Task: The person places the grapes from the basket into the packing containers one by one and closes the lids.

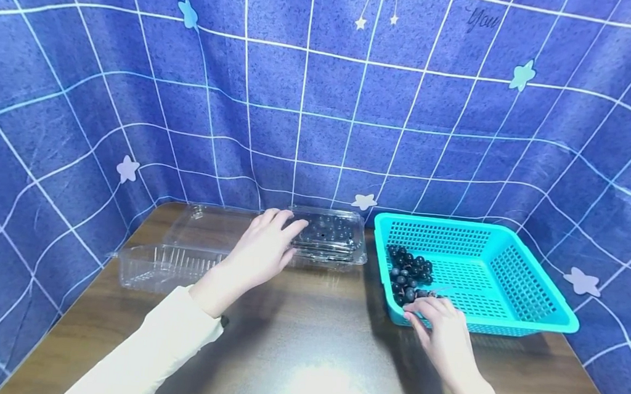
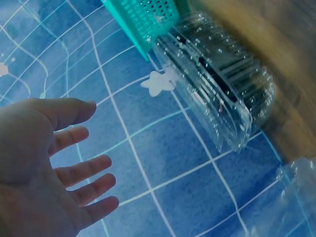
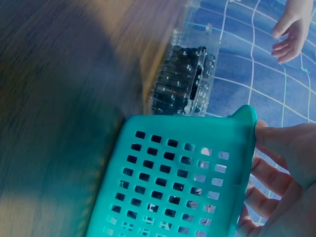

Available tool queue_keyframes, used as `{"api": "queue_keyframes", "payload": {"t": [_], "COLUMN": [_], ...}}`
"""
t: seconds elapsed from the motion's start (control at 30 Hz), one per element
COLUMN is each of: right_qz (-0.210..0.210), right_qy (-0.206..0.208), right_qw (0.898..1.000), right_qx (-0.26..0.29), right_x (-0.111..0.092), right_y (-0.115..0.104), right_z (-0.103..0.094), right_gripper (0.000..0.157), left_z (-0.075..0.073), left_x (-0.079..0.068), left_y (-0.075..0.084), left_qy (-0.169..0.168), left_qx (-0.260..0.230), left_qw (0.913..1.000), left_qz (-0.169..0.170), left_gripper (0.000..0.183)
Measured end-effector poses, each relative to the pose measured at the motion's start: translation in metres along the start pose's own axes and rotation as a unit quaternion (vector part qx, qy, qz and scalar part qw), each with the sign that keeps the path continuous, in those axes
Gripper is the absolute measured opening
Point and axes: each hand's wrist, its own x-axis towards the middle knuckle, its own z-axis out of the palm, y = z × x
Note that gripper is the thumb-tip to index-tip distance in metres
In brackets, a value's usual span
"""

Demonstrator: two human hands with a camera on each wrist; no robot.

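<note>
My left hand (image 1: 258, 248), fingers loosely spread and empty, hovers by a lidded clear plastic clamshell box (image 1: 326, 238) with dark grapes inside. In the left wrist view the palm and fingers (image 2: 81, 170) are apart from that box. My right hand (image 1: 444, 331) is at the front left corner of a turquoise basket (image 1: 526, 281). A bunch of black grapes (image 1: 409, 272) lies along the basket's left side, just beyond the fingers. In the right wrist view the thumb (image 3: 276, 138) is at the rim corner; the other fingertips are hidden behind the rim.
An open clear plastic clamshell (image 1: 171, 269) stands on the left of the wooden table (image 1: 304, 338), its lid (image 1: 210, 226) leaning back. A blue curtain (image 1: 326, 130) with white grid lines and stars hangs behind the table and along both sides.
</note>
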Motion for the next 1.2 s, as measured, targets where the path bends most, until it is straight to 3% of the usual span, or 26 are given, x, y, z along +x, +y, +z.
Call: {"api": "queue_keyframes", "payload": {"t": [0.43, 0.8, 1.2], "right_qz": [0.002, -0.001, -0.016], "right_qy": [-0.007, -0.01, -0.003], "right_qw": [1.0, 1.0, 1.0], "right_qx": [-0.001, -0.004, -0.01], "right_x": [0.001, 0.001, 0.002], "right_y": [0.0, 0.0, 0.001], "right_z": [-0.001, -0.002, -0.002], "right_gripper": [0.018, 0.018, 0.017], "left_z": [-0.028, -0.048, -0.041], "left_x": [-0.021, -0.041, -0.068], "left_y": [-0.018, -0.059, -0.095], "left_qy": [0.023, 0.074, 0.094], "left_qx": [-0.013, -0.001, 0.038], "left_qw": [0.9994, 0.9962, 0.993], "left_qz": [-0.023, -0.046, -0.06], "left_gripper": [0.034, 0.03, 0.03]}}
